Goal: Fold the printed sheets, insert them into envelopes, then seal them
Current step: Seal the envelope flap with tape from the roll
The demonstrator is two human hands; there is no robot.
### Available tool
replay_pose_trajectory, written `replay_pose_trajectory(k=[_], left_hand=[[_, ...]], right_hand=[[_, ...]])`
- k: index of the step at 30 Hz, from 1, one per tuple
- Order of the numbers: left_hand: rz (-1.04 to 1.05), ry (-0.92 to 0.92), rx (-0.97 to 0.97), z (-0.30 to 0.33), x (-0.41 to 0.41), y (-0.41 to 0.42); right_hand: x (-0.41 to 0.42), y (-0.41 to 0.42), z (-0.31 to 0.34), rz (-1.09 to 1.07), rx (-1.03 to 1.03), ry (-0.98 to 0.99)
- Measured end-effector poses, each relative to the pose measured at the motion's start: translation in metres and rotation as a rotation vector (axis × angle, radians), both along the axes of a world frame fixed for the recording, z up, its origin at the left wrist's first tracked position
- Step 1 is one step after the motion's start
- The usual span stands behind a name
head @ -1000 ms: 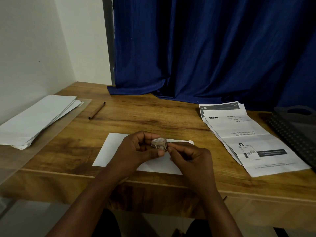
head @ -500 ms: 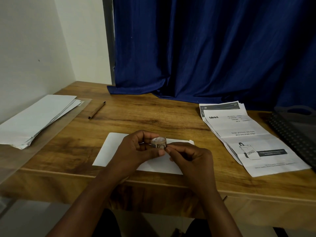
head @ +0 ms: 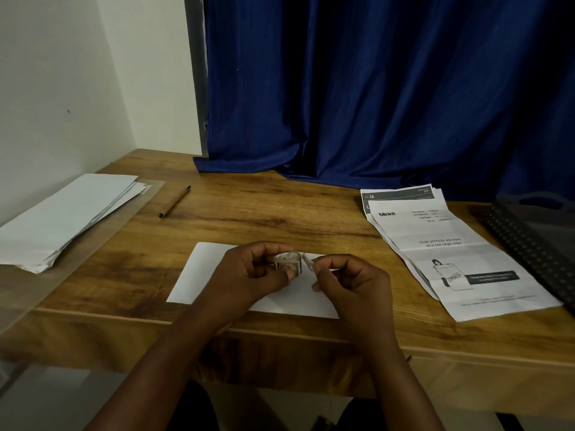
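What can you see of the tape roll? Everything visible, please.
The tape roll is a small ring of clear tape, brownish at its core, held on edge just above the white envelope near the desk's front edge. The left hand grips it with curled fingers and thumb. A short strip of tape is peeled off to its right, and the right hand pinches the strip's free end. Any print on the core is too blurred to read.

envelope (head: 199,275) centre, sheets (head: 460,259) right, pen (head: 174,201) behind
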State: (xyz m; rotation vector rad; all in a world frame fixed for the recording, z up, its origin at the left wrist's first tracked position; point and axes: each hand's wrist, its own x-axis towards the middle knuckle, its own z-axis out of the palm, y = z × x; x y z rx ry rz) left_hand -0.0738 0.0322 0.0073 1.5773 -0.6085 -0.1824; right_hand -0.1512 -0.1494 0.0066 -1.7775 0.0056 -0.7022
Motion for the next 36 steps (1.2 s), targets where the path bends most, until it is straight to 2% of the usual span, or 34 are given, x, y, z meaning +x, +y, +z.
replay_pose_trajectory(k=[9, 13, 18, 20, 23, 28, 33, 36], left_hand=[[0.018, 0.027, -0.023, -0.004, 0.004, 0.002], [0.072, 0.020, -0.039, 0.005, 0.004, 0.008], [0.238, -0.130, 0.076, 0.030, 0.021, 0.048], [0.398, -0.177, 0.218, 0.033, 0.030, 0.075], [0.595, -0.142, 0.384, 0.026, 0.040, 0.116], [0.664, -0.270, 0.651, 0.015, 0.045, 0.144], [0.709, -0.232, 0.737, 0.017, 0.039, 0.134], [0.744, -0.425, 0.625, 0.024, 0.029, 0.104]], right_hand=[[0.002, -0.008, 0.001, -0.074, 0.104, 0.031], [0.004, -0.005, 0.000, -0.086, 0.059, 0.054], [0.004, -0.005, 0.001, -0.088, 0.038, 0.082], [0.004, -0.006, 0.001, -0.084, 0.023, 0.112], [0.003, -0.006, 0.002, -0.083, 0.016, 0.138], [0.003, -0.004, 0.003, -0.102, -0.002, 0.154], [0.002, -0.008, 0.000, -0.090, 0.032, 0.117], [0.000, -0.011, 0.001, -0.080, 0.124, 0.057]])
